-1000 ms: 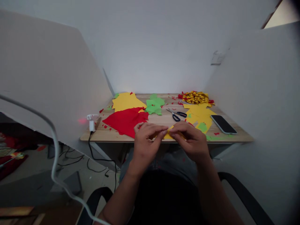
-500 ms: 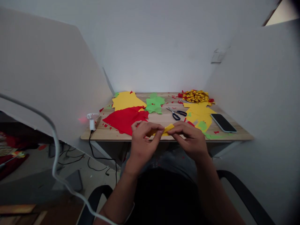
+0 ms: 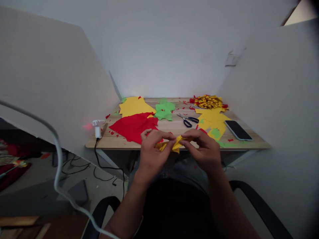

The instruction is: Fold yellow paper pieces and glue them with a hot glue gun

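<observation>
Between my two hands is a folded piece of yellow paper, held over the front edge of the table. My left hand pinches its left part between thumb and fingers. The thumb and fingertips of my right hand are closed on its right part. Some of the paper is hidden behind my fingers, and a corner hangs below them. Just beyond my left hand lies a large red sheet. Scissors with dark handles lie a little past my right hand, blades pointing to the back left.
A yellow sheet and green pieces lie further back. A heap of yellow and red folded strips sits at the back right, behind yellow paper. A phone lies at right. A white device with a cable stands at left.
The yellow paper has turned between my fingers, and more of it now shows, with a corner hanging below. Both hands stay in nearly the same place.
</observation>
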Demonstrator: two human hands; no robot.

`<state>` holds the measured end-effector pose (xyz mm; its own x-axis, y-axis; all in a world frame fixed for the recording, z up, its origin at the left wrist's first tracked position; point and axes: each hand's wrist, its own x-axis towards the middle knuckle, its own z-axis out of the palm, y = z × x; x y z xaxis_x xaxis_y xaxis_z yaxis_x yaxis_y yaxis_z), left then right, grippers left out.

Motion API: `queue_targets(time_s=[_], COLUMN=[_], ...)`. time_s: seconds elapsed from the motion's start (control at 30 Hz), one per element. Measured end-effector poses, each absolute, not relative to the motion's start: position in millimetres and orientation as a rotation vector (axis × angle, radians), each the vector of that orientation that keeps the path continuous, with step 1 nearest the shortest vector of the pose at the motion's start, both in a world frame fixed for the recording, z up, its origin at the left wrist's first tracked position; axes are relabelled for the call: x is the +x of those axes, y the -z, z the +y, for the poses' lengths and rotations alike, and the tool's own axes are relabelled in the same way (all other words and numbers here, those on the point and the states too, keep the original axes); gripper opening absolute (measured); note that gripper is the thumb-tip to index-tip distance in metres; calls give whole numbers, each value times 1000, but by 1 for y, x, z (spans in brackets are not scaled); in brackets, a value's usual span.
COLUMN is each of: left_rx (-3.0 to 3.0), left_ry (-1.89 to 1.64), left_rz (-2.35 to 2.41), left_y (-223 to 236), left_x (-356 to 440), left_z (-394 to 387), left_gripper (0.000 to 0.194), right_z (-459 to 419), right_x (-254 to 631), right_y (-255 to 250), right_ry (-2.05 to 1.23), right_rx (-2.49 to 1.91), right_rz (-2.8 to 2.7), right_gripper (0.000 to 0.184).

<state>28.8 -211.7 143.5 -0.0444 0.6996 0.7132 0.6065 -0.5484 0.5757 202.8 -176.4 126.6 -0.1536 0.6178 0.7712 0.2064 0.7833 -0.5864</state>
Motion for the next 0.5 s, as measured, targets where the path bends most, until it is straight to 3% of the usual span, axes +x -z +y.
queue_targets(time_s=[0.5], left_rx=[2233], left_ry=[-1638], left_rz=[1533], left_y=[-147], left_x=[35], left_z=[-219], left_gripper=[9], right_z=[-182], right_x=[200], right_y=[-124], right_ry=[-442], right_rx=[-669], right_rz=[-1628], right_gripper=[25])
